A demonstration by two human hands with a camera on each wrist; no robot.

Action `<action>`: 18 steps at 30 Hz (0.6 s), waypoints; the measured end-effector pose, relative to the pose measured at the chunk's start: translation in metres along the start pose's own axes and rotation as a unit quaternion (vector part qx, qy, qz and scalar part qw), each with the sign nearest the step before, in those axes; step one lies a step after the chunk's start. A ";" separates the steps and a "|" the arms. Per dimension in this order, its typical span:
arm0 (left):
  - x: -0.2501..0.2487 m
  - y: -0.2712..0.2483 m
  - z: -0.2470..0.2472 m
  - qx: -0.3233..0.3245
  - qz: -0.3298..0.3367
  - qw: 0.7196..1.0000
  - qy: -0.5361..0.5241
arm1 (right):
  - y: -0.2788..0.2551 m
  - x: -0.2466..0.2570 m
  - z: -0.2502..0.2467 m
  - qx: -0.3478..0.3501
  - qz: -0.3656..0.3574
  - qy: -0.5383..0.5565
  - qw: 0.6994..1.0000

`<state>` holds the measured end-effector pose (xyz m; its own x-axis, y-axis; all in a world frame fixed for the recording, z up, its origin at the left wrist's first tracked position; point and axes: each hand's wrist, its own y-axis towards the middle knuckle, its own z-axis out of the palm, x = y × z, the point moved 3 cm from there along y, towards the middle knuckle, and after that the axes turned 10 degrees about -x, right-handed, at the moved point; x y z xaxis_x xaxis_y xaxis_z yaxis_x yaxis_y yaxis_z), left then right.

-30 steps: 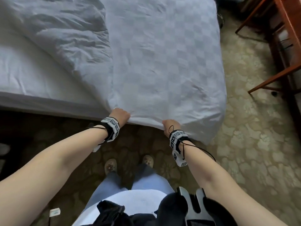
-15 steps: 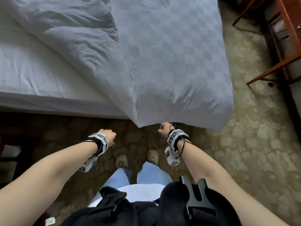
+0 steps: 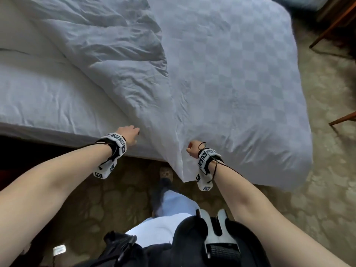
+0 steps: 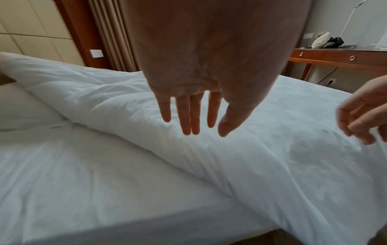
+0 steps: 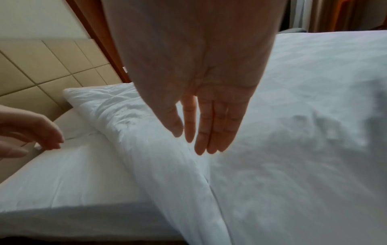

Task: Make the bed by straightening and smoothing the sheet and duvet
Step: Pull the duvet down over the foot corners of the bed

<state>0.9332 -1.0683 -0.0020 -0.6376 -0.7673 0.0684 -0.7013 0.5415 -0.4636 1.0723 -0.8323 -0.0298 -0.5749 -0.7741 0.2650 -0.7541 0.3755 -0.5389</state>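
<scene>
A white checked duvet (image 3: 231,83) covers the right part of the bed, and its left side is folded back in a crumpled diagonal ridge (image 4: 188,165). One duvet corner (image 3: 179,166) hangs over the near bed edge. The bare white sheet (image 3: 48,97) shows on the left. My left hand (image 3: 129,134) hovers at the bed edge beside the ridge with straight fingers (image 4: 188,116) and holds nothing. My right hand (image 3: 192,149) hangs just right of the hanging corner, and its fingers (image 5: 209,132) are straight and empty above the duvet.
Wooden furniture legs (image 3: 331,26) stand on the patterned carpet (image 3: 317,189) to the right of the bed. A wooden desk (image 4: 339,58) lies beyond the bed's far side. A padded beige headboard (image 5: 41,66) and a pillow (image 4: 21,107) are at the left end. My shoe (image 3: 166,173) is by the bed edge.
A second ago both hands gripped the duvet's near edge. They let it go and dropped back, and now both have risen to the bed edge with straight fingers.
</scene>
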 end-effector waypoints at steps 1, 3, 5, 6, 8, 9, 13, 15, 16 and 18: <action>0.001 0.012 -0.010 -0.012 0.008 1.000 0.002 | 0.015 0.006 -0.008 -0.009 -0.001 0.007 1.000; 0.003 0.034 -0.028 -0.026 0.023 0.999 0.004 | 0.040 0.015 -0.023 -0.024 0.010 0.041 0.999; 0.007 0.060 -0.047 -0.029 0.030 0.999 0.006 | 0.064 0.023 -0.038 -0.036 0.029 0.089 0.995; 0.010 0.072 -0.056 -0.033 0.031 0.999 0.005 | 0.074 0.026 -0.043 -0.039 0.036 0.112 0.992; 0.015 0.096 -0.073 -0.043 0.030 0.999 -0.004 | 0.092 0.031 -0.051 -0.036 0.039 0.141 0.989; 0.016 0.107 -0.081 -0.050 0.029 0.998 -0.008 | 0.100 0.033 -0.054 -0.032 0.038 0.148 0.988; 0.018 0.154 -0.107 -0.063 0.052 0.997 -0.005 | 0.129 0.040 -0.060 -0.010 0.049 0.156 0.986; 0.015 0.177 -0.118 -0.065 0.091 0.994 0.014 | 0.140 0.043 -0.059 -0.007 0.061 0.159 0.985; 0.014 0.190 -0.123 -0.069 0.113 0.991 0.027 | 0.146 0.045 -0.057 -0.007 0.069 0.163 0.984; 0.010 0.210 -0.131 -0.079 0.147 0.985 0.049 | 0.155 0.050 -0.055 -0.004 0.082 0.173 0.982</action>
<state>0.7379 -0.9171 0.0171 -0.8425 -0.5372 0.0402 -0.5182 0.7879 -0.3327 0.9093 -0.7851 -0.0564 -0.7608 -0.4843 0.4320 -0.6445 0.4859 -0.5903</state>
